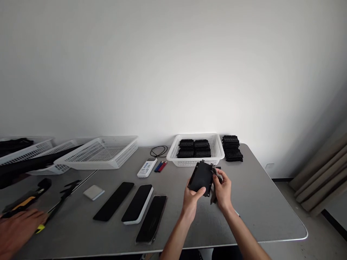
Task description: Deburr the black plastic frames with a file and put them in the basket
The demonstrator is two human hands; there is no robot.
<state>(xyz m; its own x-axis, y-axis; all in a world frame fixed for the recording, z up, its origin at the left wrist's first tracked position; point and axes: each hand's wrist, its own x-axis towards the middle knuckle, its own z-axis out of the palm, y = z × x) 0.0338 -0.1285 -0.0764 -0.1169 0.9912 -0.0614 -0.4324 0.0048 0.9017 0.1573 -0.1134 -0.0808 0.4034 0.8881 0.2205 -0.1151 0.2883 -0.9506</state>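
Note:
I hold a flat black plate (201, 177) with small corner tabs above the grey table (257, 209), tilted toward me. My left hand (192, 198) grips its lower edge from below, fingers closed round it. My right hand (222, 187) is closed on its right side, pinching a small dark piece I cannot make out against the plate. Just behind stands a white basket (195, 160) holding stacks of the same black parts, with another stack of black parts (232, 148) to its right on the table.
Three dark phones (135, 207) lie in a row at my left, beside a small grey block (93, 192). A white remote (146, 168), pens (161, 166) and a black cable (159, 151) lie behind. White baskets (100, 153) and another person's hand (16, 227) with tools are far left.

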